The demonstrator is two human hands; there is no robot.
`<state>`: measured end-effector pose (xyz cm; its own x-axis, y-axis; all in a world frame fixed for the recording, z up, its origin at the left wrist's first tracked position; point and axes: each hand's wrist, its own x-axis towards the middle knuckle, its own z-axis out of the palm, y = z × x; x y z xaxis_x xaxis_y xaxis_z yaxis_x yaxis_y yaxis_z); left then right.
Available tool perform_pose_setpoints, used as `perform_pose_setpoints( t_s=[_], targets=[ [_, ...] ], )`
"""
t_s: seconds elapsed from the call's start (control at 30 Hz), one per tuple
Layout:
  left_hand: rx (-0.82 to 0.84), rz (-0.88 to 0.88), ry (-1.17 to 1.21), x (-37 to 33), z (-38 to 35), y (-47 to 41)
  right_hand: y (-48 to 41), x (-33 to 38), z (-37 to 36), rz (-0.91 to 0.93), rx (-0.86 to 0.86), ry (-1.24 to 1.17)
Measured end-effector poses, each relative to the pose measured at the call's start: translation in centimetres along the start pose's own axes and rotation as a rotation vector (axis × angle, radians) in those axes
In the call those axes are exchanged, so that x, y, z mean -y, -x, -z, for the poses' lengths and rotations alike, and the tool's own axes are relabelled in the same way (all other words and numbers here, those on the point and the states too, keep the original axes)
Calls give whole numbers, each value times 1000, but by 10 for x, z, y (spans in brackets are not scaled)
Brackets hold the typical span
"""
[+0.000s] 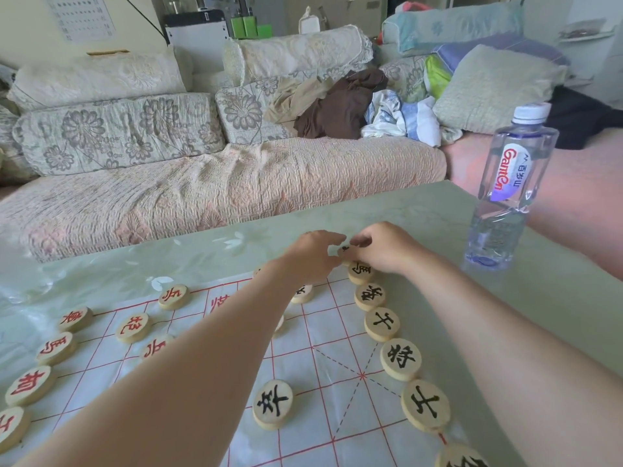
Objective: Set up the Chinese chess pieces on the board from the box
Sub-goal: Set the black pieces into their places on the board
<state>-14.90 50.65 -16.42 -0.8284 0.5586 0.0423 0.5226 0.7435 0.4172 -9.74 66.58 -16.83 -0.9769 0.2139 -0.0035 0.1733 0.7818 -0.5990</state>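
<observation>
At board's [325, 333] far corner, left hand [312, 256] and right hand [387, 251] curled, seemingly pinching one piece [345, 250]

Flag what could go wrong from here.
1. The left forearm crosses low over the red-lined white board sheet; withdrawing could drag the half-hidden round wooden piece under it.
2. Left hand and right hand crowd one black-lettered wooden disc; a weak grip may drop it onto the black row.
3. The clear plastic water bottle stands beside the right forearm; a swing could topple it.
</observation>
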Motion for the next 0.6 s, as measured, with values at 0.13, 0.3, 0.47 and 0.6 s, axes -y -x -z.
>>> perform_pose_setpoints(
  t_s=[0.13,0.3,0.47,0.6],
  targets=[
    [-39,-56,11,-1,-5,-3,-8,-4,-1,22,14,-60],
    [-33,1,-63,1,-9,-4,-6,-8,1,35,-23,-150],
    [-57,22,-27,3,-10,-4,-1,-10,3,48,-41,-119],
    [-45,20,-11,3,-10,-2,2,-8,3,54,-38,-121]
  ],
)
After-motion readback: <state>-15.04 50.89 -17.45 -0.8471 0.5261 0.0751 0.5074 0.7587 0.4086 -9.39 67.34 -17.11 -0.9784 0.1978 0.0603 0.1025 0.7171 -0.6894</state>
